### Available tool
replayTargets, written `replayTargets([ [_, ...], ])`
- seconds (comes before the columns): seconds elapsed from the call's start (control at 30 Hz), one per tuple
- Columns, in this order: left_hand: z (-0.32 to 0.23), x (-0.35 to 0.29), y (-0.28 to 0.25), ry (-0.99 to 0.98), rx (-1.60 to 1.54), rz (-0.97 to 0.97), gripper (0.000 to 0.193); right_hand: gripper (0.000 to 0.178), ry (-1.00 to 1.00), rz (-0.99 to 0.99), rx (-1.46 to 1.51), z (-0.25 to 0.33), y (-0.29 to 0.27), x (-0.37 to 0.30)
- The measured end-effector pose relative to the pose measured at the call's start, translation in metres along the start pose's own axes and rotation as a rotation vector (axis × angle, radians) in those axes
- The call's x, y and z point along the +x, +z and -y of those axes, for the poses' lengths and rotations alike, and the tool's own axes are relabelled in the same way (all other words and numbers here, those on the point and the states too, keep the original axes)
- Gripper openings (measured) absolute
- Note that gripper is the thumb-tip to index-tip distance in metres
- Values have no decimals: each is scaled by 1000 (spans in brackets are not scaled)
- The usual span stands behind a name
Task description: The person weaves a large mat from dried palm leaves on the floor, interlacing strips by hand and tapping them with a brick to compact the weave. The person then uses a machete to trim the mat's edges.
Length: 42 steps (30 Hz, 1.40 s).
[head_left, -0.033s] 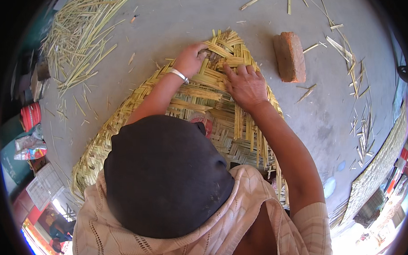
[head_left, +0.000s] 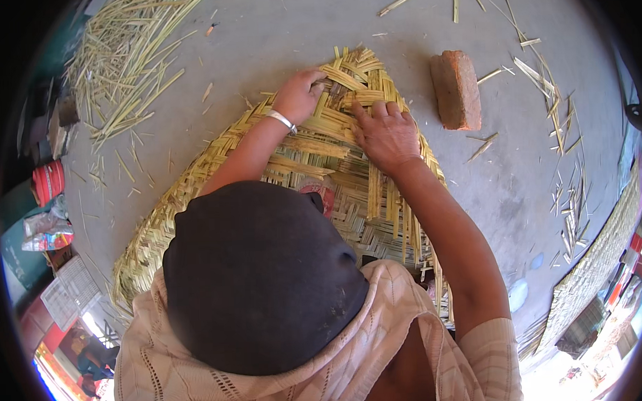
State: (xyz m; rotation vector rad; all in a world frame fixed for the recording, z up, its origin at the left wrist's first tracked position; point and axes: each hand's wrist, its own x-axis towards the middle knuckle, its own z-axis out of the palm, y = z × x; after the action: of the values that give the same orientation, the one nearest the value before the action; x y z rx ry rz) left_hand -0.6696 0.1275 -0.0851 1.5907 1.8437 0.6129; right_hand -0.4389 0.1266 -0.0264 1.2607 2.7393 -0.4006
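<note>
A yellow-green mat (head_left: 291, 143) of flat woven reed strips lies on the floor, its corner pointing away from me. At the left side of that corner, my left hand (head_left: 298, 99), with a pale bracelet on its wrist, is closed with thumb and fingers at the strips. My right hand (head_left: 389, 138) rests palm down on the weave beside it. Its index finger reaches out to a crosswise strip (head_left: 367, 96), and the other fingers are slightly bent with nothing visible in them. Loose strip ends (head_left: 375, 191) hang toward me below the right hand.
A reddish brick (head_left: 456, 91) stands on the grey floor right of the mat. Heaped reed strips (head_left: 118, 62) lie at the far left, and loose scraps (head_left: 555, 114) are strewn along the right. A dark-covered head (head_left: 263, 277) hides the mat's near middle.
</note>
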Motion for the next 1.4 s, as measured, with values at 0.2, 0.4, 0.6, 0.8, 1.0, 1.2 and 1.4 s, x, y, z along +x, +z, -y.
replayTargets([
  [0.2,0,-17,19,84,100,-164,39,48,-11,78,-225,15,22,13],
  [0.4,-9,-25,30,146,285,-240,46,54,21,-130,-101,9,34,0],
  [0.6,-8,-31,42,150,511,-220,48,55,61,-178,-92,9,45,-1],
  [0.8,-10,-33,44,146,587,-160,49,52,77,-248,-63,10,43,0],
  [1.0,-10,-33,42,122,415,-205,42,42,190,-68,62,8,26,11],
  [1.2,0,-30,41,178,98,-345,35,54,371,-193,223,21,22,34],
  [1.4,1,-32,42,192,174,-349,31,75,600,-131,263,34,26,53],
])
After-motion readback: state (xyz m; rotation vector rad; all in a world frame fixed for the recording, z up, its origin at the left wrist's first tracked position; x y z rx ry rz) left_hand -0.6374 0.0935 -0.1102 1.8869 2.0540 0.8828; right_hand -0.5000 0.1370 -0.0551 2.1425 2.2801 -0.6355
